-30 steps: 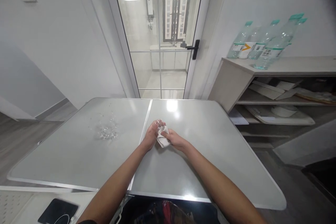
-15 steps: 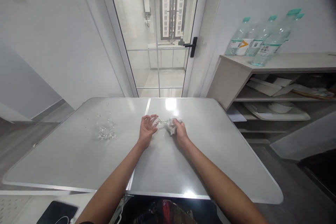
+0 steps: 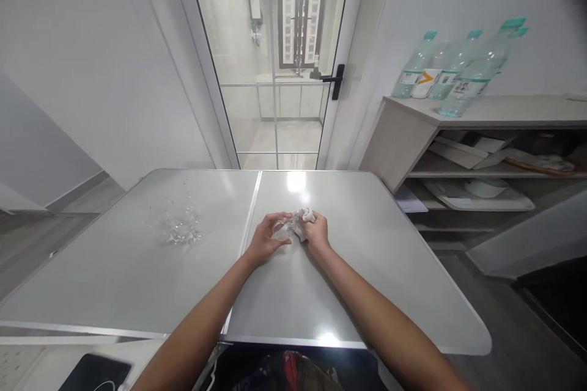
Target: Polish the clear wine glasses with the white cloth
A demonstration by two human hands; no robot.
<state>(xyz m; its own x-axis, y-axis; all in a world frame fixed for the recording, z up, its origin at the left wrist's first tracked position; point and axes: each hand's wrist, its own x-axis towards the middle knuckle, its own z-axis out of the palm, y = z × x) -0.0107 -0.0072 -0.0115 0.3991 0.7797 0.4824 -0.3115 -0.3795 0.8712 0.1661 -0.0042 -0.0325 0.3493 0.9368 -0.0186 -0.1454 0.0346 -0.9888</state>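
My left hand [image 3: 265, 239] is curled round a small clear glass [image 3: 280, 229] held just above the grey table [image 3: 348, 269], near its middle seam. Beside it, my right hand [image 3: 315, 231] is closed on a crumpled white cloth [image 3: 304, 217], which presses against the glass. The two hands meet at the glass. A cluster of several other clear glasses [image 3: 180, 229] stands on the left half of the table, about an arm's width left of my left hand.
A glass door [image 3: 275, 61] with a black handle [image 3: 334, 80] stands behind the table. At the right, a pale shelf unit [image 3: 458, 128] carries several water bottles [image 3: 458, 73] on top. A dark phone [image 3: 94, 374] lies at the lower left.
My hands came apart half a second ago, the glass in the left and the cloth in the right; now they have closed together again, with the cloth against the glass.
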